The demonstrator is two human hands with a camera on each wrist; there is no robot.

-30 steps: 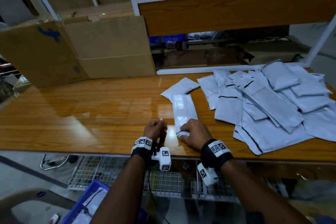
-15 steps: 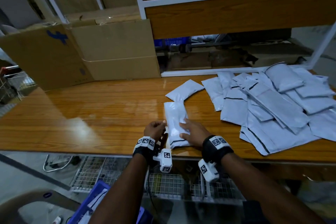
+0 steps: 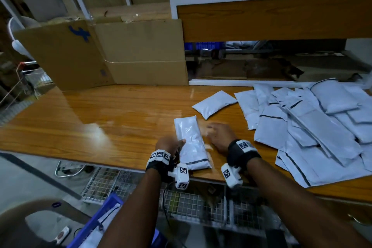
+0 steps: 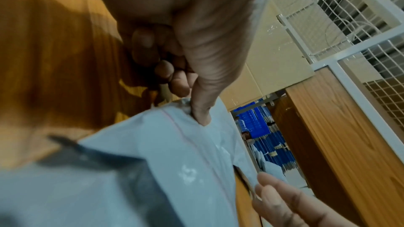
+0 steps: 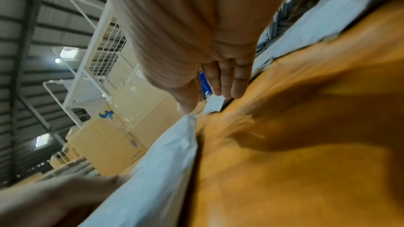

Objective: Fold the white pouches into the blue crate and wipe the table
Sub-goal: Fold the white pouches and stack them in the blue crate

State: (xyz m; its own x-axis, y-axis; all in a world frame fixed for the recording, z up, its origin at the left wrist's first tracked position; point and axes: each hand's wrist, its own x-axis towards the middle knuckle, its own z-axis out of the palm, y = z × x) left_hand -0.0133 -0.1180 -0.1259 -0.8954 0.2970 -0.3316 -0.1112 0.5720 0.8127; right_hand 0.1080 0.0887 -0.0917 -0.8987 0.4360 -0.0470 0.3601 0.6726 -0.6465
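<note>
Left hand [image 3: 168, 144] pinches the folded white pouch [image 3: 190, 143] on the counter [image 3: 112, 119]; right hand [image 3: 220, 136] hovers just right, fingers [image 5: 227, 78] straight and together.

Folded pouch [image 3: 191, 143] on table [image 3: 100, 123], pouch pile [image 3: 314, 127] right, crate [image 3: 94, 225] below left, boxes [image 3: 124, 52] behind.

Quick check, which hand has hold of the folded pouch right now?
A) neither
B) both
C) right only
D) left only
D: the left hand pinches the near-left edge of the folded pouch, thumb on top in the left wrist view, while the right hand is beside it with fingers straight and holds nothing.
</note>
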